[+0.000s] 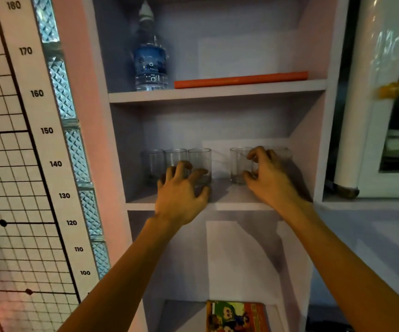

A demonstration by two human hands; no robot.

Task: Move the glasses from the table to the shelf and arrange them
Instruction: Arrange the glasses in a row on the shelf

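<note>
**Left hand point(181, 195) and right hand point(268, 176) at the middle shelf point(236, 206)**

The left hand spreads curled fingers against a row of three glasses point(176, 158) at the shelf's left side; whether it grips any cannot be told. The right hand curls thumb and fingers round a separate glass point(238, 164), upright, further right.

Both my bare arms reach forward. Left hand point(181, 195) is palm-down, fingers spread and loosely bent; right hand point(269, 179) is clawed, thumb below curled fingers.
</note>
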